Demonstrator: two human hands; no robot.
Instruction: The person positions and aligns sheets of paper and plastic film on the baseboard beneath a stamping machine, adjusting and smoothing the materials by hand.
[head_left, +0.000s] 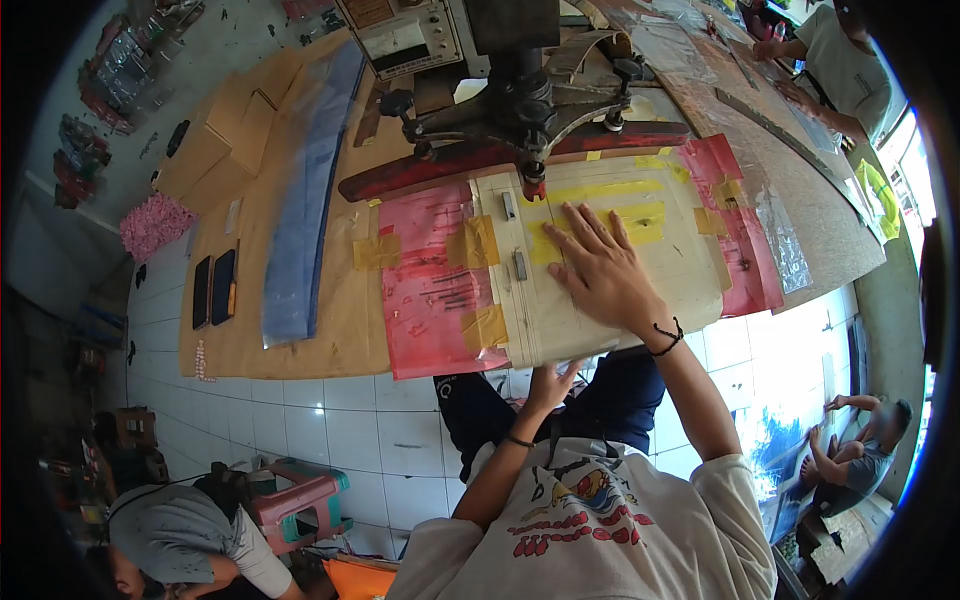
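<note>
My right hand lies flat with fingers spread on a cream board marked with yellow tape strips. Two small metal pieces sit on the board left of that hand. Pink-red sheets, held by brown tape, flank the board on both sides. Just beyond my fingertips stands a black metal press head with a long curved red bar. Low at the table's front edge is my left hand, its fingers partly hidden, so its grip is unclear.
Long bluish plastic sheets lie on the brown table, beside two dark phones. A cardboard box stands at the back left. Other people are around the room. A pink-green stool stands behind at left.
</note>
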